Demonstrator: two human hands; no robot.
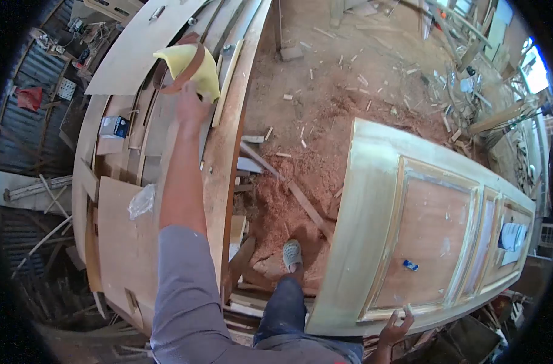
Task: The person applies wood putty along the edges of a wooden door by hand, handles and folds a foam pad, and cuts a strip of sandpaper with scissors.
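My left hand point(193, 108) reaches far out over the workbench on the left. Its fingers are closed on a curled yellow sheet point(205, 71) with a reddish-brown strip point(189, 73) across it, like sandpaper. Low on the right, my right hand point(397, 326) is by the near edge of a pale wooden panel door point(373, 176), its fingers bent and apart with nothing in them. A small blue item point(410, 265) lies on the door's large panel. Farther along the door rests a blue and white packet point(512, 236).
The bench point(228, 145) carries boards, a dark blue box point(114, 127), a crumpled clear plastic bag point(142, 202) and a thin wood strip point(227, 83). Between bench and door, the floor point(301, 145) is strewn with shavings and offcuts; a long batten point(304, 203) lies there beside my foot point(292, 255).
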